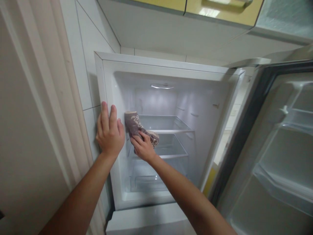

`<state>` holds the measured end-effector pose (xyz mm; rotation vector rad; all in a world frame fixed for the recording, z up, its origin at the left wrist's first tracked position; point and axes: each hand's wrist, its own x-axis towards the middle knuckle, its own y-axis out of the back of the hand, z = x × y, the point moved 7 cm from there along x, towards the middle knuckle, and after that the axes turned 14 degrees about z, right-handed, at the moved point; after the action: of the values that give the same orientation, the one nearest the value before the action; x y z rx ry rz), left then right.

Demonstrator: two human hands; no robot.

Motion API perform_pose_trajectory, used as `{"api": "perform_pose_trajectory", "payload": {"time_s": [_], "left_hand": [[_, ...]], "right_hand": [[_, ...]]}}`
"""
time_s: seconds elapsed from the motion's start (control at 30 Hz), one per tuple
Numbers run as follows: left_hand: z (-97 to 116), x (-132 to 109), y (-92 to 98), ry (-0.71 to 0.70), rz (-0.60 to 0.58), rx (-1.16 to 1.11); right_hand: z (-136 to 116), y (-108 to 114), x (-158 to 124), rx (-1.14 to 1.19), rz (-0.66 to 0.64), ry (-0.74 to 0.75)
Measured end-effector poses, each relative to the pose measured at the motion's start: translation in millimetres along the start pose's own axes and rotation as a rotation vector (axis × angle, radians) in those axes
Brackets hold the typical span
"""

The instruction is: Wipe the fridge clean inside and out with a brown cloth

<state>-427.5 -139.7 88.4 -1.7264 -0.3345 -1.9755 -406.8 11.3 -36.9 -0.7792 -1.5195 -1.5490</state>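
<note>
A grey-brown patterned cloth (133,122) is bunched under my right hand (143,146), which presses it against the left inner wall of an open fridge (207,124). The cloth's ends hang out above and to the right of my fingers. My left hand (110,132) rests on the fridge's left front edge, its fingers stretched upward and holding nothing. Glass shelves (166,122) lie just right of the cloth, and part of them is hidden by my right hand and forearm.
The fridge door (269,147) stands open at the right, with clear door racks (283,186). A clear drawer (149,183) sits at the fridge's bottom. Yellow cabinets (220,13) hang overhead. A tiled wall (83,75) and beige door frame (58,98) border the left.
</note>
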Motion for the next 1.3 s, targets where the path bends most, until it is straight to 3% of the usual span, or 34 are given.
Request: {"api": "perform_pose_trajectory", "payload": {"time_s": [0.17, 0.3, 0.43, 0.53, 0.67, 0.8, 1.0, 1.1, 1.2, 1.3], "left_hand": [[0.5, 0.0, 0.4, -0.006, 0.019, 0.046], [5.5, 1.3, 1.9, -0.056, 0.05, 0.067], [4.2, 0.4, 1.0, -0.061, 0.063, 0.058], [2.3, -0.4, -0.1, -0.066, 0.065, 0.044], [1.6, 0.5, -0.3, -0.064, 0.058, 0.032], [1.7, 2.7, 0.9, -0.033, 0.041, 0.019], [2.5, 2.0, 0.6, 0.016, 0.02, -0.019], [3.7, 0.0, 0.8, 0.015, 0.039, 0.004], [6.0, -1.8, 0.9, -0.025, 0.053, 0.054], [7.7, -2.4, 1.8, -0.054, 0.067, 0.085]], "right_hand": [[-13.7, -25.4, -34.2, 0.19, -0.125, 0.148], [2.6, -52.2, -42.7, 0.312, -0.177, -0.112], [39.8, -87.2, -19.6, 0.256, -0.171, -0.434], [55.9, -117.3, -2.3, 0.23, -0.253, -0.484], [66.5, -138.2, -8.9, 0.168, -0.403, -0.501], [93.7, -112.6, -34.0, 0.043, -0.504, -0.529], [193.6, -15.2, -92.0, -0.256, -0.498, -0.695], [236.0, 17.6, -114.8, -0.349, -0.454, -0.78], [259.8, 11.5, -113.2, -0.345, -0.442, -0.819], [257.2, -30.6, -85.1, -0.269, -0.447, -0.781]]}}
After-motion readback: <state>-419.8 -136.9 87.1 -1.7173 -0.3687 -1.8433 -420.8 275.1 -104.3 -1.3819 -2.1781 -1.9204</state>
